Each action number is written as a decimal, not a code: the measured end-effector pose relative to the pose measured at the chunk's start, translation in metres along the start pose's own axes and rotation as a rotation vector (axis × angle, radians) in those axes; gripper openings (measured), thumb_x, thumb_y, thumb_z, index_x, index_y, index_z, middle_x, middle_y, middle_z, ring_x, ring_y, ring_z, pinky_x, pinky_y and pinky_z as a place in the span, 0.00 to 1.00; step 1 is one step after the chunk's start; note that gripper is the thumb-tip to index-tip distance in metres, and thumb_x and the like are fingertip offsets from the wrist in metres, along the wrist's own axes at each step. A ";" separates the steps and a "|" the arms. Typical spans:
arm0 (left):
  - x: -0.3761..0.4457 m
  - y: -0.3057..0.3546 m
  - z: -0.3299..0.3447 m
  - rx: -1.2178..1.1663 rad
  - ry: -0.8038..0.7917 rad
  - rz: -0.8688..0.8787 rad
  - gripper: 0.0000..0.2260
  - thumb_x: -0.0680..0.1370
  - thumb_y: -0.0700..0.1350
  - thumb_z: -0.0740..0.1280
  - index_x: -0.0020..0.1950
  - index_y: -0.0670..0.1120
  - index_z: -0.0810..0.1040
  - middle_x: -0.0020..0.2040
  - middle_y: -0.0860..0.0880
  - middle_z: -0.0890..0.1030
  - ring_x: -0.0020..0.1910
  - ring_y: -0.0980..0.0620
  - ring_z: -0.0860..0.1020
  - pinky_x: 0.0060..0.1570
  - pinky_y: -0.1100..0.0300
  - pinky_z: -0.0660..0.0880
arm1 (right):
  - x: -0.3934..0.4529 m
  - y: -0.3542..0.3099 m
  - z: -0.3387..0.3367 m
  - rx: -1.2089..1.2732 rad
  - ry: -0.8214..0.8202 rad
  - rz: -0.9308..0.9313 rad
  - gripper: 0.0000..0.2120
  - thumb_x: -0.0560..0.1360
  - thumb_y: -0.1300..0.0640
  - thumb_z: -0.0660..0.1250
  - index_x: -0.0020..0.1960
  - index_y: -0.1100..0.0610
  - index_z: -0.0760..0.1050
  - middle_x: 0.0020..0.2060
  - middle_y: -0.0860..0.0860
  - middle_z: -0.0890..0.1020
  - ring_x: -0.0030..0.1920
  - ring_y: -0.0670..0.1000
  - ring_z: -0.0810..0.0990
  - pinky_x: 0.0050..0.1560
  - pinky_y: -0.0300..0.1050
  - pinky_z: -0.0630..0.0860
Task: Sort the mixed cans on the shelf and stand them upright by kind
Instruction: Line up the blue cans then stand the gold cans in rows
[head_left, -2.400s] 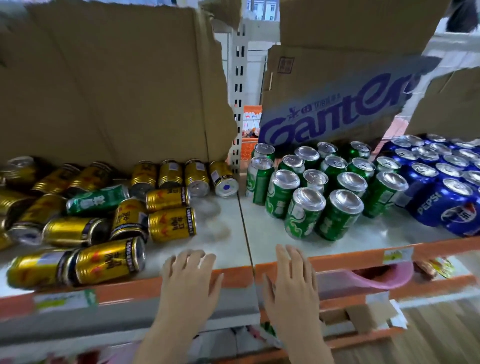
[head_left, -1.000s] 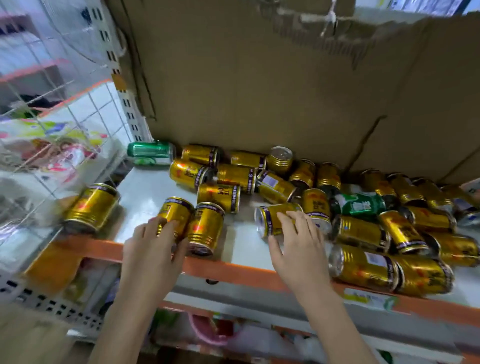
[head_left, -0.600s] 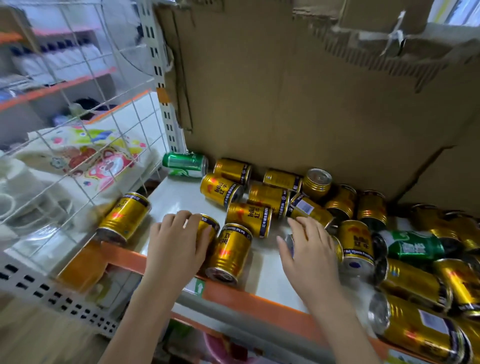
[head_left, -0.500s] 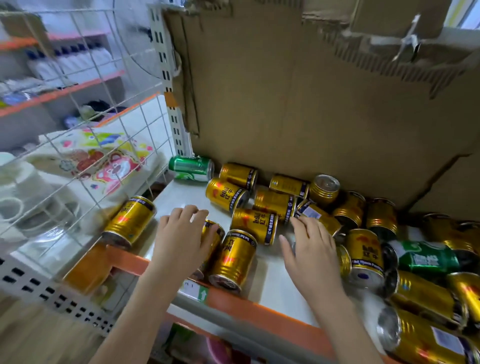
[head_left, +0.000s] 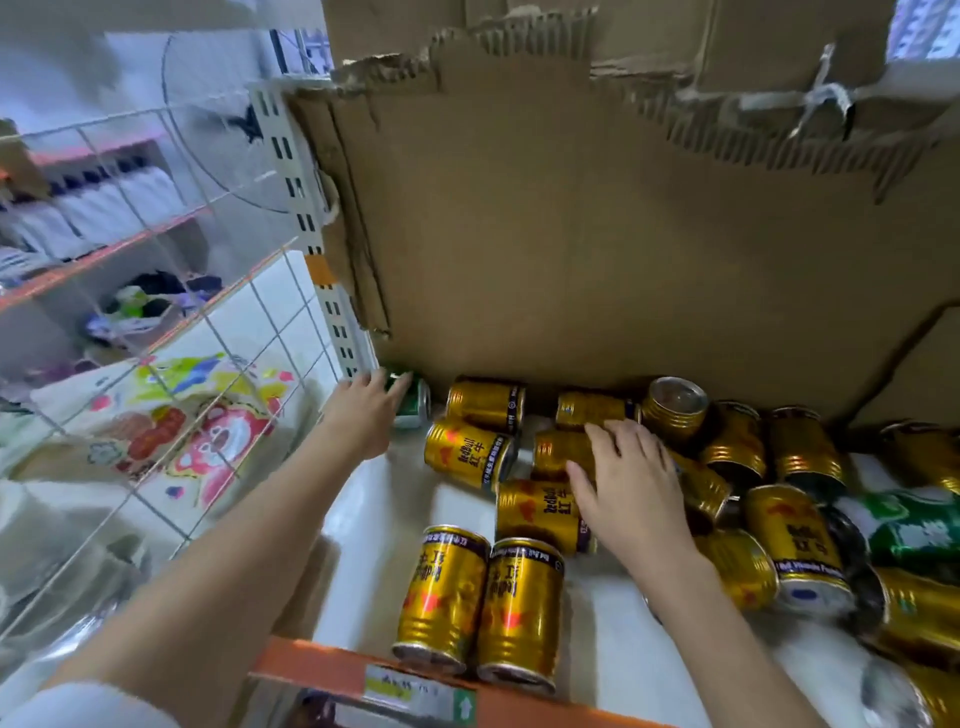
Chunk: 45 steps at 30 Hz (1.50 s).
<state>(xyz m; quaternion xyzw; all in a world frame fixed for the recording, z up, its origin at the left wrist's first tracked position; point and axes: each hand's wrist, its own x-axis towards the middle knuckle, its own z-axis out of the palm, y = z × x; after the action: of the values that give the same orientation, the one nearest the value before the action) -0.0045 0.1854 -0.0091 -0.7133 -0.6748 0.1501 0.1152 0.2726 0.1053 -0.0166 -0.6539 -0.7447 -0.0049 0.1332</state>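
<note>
The left hand (head_left: 363, 413) reaches to the far back corner of the shelf (head_left: 363, 561), its fingers laid over a green can (head_left: 415, 402) that lies on its side against the cardboard sheet (head_left: 597, 234) — the fingers look fairly straight, and whether they have closed round the can cannot be told, since the hand hides most of it. The right hand (head_left: 631, 483) is spread wide, fingers relaxed and straight, resting on top of gold cans (head_left: 543, 512) that lie on their sides just beneath and beside its palm; it grips none of them. Between the two hands lie more gold cans on their sides, one with red lettering (head_left: 470, 454) just right of the green one. Nearer than the right hand, at the orange front edge (head_left: 311, 662) of the shelf, two gold cans (head_left: 478, 603) lie side by side, touching, ends toward the camera. Right of the right hand the heap goes on — gold cans at mixed angles, one (head_left: 675, 402) tipped up against the cardboard showing its silver end, and a second green can (head_left: 914, 525) on its side among them. Left of the left hand stands a white wire grid panel (head_left: 171, 332), with blurred goods behind it.
</note>
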 end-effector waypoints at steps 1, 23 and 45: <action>0.006 -0.001 0.004 0.009 0.004 0.008 0.37 0.75 0.48 0.65 0.77 0.50 0.45 0.71 0.44 0.62 0.69 0.43 0.63 0.63 0.53 0.64 | 0.000 0.000 0.000 -0.002 -0.012 0.019 0.25 0.80 0.44 0.53 0.73 0.53 0.62 0.71 0.53 0.65 0.73 0.53 0.59 0.72 0.49 0.55; -0.028 0.018 0.014 -0.466 0.255 -0.335 0.36 0.72 0.50 0.68 0.75 0.59 0.51 0.62 0.43 0.65 0.59 0.39 0.68 0.57 0.45 0.66 | -0.003 -0.006 0.000 -0.028 -0.008 0.088 0.23 0.80 0.45 0.51 0.72 0.52 0.62 0.70 0.50 0.66 0.72 0.50 0.61 0.72 0.45 0.55; -0.134 0.279 -0.130 -1.256 0.456 0.010 0.33 0.63 0.54 0.72 0.65 0.52 0.66 0.51 0.54 0.75 0.48 0.55 0.74 0.44 0.60 0.74 | -0.065 0.204 -0.080 -0.107 0.193 0.016 0.24 0.71 0.54 0.72 0.65 0.58 0.73 0.61 0.55 0.76 0.64 0.57 0.73 0.64 0.53 0.68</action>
<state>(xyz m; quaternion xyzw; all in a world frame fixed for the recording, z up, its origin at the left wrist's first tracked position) 0.2963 0.0397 0.0172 -0.6619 -0.5893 -0.4256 -0.1831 0.4939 0.0570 0.0135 -0.6623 -0.7220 -0.1064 0.1694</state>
